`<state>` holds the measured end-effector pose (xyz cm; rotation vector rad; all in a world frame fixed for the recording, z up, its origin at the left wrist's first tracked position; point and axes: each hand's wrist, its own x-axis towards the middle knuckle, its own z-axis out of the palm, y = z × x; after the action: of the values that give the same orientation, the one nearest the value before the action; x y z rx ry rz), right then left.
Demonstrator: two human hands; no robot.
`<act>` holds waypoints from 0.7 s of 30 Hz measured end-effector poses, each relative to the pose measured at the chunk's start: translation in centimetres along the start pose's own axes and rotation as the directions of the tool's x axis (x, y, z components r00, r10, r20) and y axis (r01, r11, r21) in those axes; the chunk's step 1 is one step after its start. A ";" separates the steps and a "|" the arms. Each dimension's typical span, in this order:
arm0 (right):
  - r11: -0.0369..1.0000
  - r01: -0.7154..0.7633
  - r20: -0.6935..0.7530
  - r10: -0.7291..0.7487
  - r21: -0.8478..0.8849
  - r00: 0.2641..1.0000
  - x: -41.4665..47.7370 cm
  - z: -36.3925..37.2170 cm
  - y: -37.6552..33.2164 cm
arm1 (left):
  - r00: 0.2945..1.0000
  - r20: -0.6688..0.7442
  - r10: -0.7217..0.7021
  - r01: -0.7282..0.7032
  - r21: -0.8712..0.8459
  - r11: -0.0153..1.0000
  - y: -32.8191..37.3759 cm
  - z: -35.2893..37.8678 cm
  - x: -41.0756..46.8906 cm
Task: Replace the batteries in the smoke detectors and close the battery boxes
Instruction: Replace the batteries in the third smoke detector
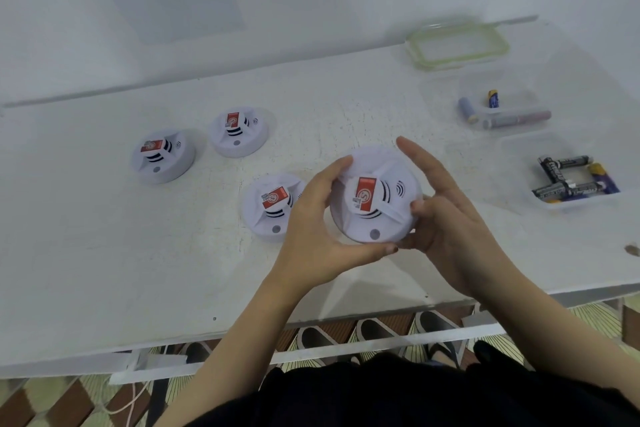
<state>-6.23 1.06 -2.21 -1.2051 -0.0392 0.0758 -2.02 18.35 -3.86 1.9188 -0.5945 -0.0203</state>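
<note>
While your left hand (322, 215) grips the smoke detector (374, 198) by its rim and your right hand (446, 218) clasps the opposite side, over the table (138, 270), flip it squarely; battery box presumably underneath

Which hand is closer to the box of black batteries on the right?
Right. The right hand holds the right side of the smoke detector, left of the box of black batteries; the left hand grips its left side, farther off.
</note>
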 end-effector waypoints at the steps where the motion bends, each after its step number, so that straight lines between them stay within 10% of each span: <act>1: 1.000 -0.007 -0.005 0.007 -0.010 1.000 0.0 -0.1 0.1 | 1.000 -0.003 -0.006 0.006 0.000 1.000 0.0 0.0 0.0; 21: 0.990 -0.094 0.076 0.103 -0.103 0.992 -0.3 -0.7 2.6 | 0.987 -0.029 -0.161 0.157 -0.118 0.981 -1.5 0.5 -1.7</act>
<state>-6.56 1.33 -4.92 -1.3032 -0.0550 0.2116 -3.03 19.12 -5.84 1.8457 -0.4047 -0.1174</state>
